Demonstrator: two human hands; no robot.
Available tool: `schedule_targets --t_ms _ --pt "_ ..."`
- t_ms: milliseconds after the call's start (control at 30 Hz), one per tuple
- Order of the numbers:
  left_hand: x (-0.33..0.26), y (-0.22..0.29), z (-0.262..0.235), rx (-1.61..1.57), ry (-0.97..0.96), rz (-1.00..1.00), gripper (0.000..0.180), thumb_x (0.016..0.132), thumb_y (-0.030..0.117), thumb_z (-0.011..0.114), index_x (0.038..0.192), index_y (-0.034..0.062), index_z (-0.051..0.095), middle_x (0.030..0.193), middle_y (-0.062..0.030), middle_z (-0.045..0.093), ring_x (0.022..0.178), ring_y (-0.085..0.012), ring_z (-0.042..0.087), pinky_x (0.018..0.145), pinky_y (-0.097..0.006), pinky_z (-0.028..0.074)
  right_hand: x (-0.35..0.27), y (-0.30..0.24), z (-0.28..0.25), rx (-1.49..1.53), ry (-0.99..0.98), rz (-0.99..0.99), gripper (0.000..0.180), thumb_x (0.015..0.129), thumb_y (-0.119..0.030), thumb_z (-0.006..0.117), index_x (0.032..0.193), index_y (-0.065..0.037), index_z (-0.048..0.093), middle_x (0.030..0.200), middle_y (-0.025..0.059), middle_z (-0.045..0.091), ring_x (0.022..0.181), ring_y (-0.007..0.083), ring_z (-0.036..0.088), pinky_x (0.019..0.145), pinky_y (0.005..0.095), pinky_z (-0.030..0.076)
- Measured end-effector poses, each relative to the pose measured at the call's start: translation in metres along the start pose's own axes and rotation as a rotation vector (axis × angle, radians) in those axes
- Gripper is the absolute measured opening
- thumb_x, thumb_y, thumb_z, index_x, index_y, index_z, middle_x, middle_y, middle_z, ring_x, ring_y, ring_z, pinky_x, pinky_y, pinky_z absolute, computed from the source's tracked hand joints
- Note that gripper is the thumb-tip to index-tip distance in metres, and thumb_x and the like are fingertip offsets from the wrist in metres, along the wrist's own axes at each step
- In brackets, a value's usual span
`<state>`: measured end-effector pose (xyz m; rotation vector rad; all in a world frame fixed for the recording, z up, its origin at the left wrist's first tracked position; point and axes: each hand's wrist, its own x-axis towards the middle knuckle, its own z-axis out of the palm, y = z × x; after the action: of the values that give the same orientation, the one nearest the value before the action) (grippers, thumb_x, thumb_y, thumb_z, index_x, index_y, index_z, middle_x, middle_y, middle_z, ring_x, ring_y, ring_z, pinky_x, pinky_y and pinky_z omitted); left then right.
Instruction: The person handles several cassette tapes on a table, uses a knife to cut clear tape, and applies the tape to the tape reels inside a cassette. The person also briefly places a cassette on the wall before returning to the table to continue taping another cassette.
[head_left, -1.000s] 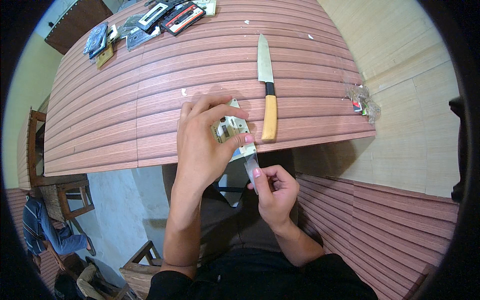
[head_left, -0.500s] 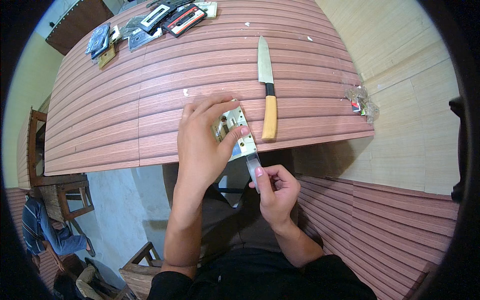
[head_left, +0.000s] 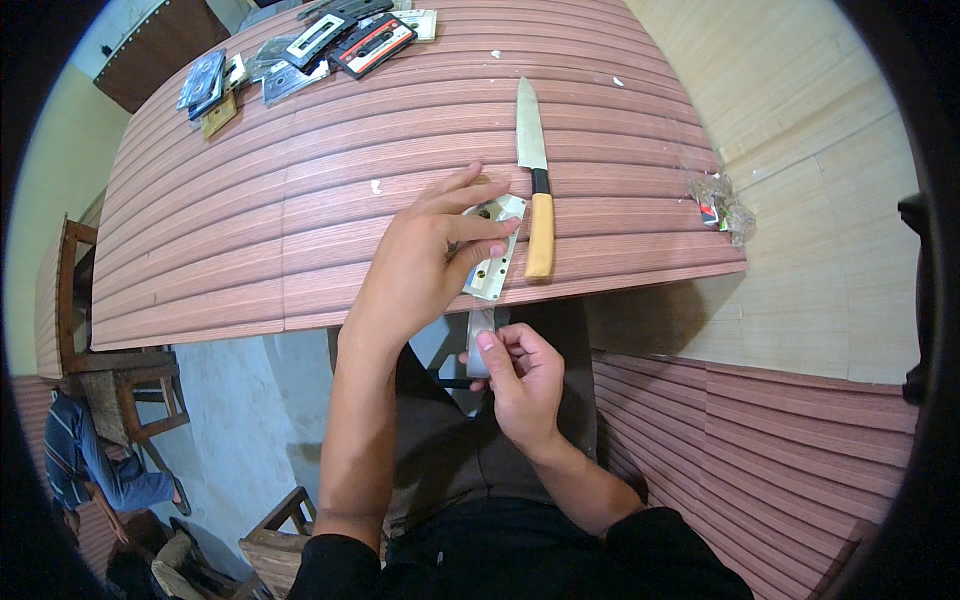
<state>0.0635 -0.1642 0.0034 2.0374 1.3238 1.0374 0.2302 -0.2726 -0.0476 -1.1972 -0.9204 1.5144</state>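
My left hand [head_left: 415, 265] grips a cream cassette tape [head_left: 490, 280] at the table's near edge, thumb and a finger bent over its right side. The cassette lies slanted, its left part hidden under that hand. Just below the table edge, my right hand [head_left: 527, 375] pinches a translucent plastic-like strip [head_left: 480, 325] between thumb and fingers. The strip's upper end comes close to the cassette's lower edge; whether they touch, I cannot tell. A knife [head_left: 540, 215] with a yellow handle and black collar lies right of the cassette, blade pointing away.
Several cassettes [head_left: 372, 45] are heaped at the far left of the striped table [head_left: 220, 220]. Crumpled clear wrapping [head_left: 728, 212] sits at the right edge by the wall. White scraps dot the tabletop. A seated person [head_left: 105, 460] is at the lower left near wooden stools.
The cassette has turned and shifted slightly right under my left hand, whose grip has changed. My right hand has moved left with the strip, which now stands more upright.
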Motion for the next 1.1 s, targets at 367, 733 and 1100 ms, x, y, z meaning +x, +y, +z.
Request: schedule_targets --t_ms 367,733,1100 --pt "-0.054 0.023 0.015 0.249 0.489 0.01 0.029 0.096 0.009 0.082 0.124 0.0021 0.08 0.131 -0.0171 0.075 0.13 -0.0371 0.067 0.111 -0.046 0.051 -0.009 -0.011 -0.003 0.0 -0.121 0.074 0.021 0.111 -0.018 0.073 0.102 0.0 0.068 0.085 0.0023 0.072 0.071 0.0054 0.064 0.064 0.0233 0.053" --pt "-0.136 0.07 0.086 -0.631 0.661 -0.613 0.045 0.102 0.015 0.079 0.141 0.0006 0.06 0.113 -0.0066 0.065 0.102 -0.0147 0.06 0.093 -0.032 0.05 -0.015 -0.008 -0.01 -0.021 -0.149 -0.037 0.018 0.109 -0.015 0.075 0.107 0.001 0.068 0.09 0.0013 0.069 0.076 0.0048 0.062 0.066 0.0238 0.05" --pt "-0.126 0.058 0.087 -0.585 0.681 -0.575 0.031 0.104 0.004 0.074 0.134 -0.0028 0.065 0.103 -0.0104 0.076 0.096 -0.0134 0.069 0.089 -0.031 0.054 0.0 -0.044 -0.024 -0.502 -0.263 -0.261 0.011 0.099 -0.008 0.081 0.099 0.002 0.077 0.089 0.0072 0.069 0.069 0.0102 0.064 0.059 0.0267 0.049"
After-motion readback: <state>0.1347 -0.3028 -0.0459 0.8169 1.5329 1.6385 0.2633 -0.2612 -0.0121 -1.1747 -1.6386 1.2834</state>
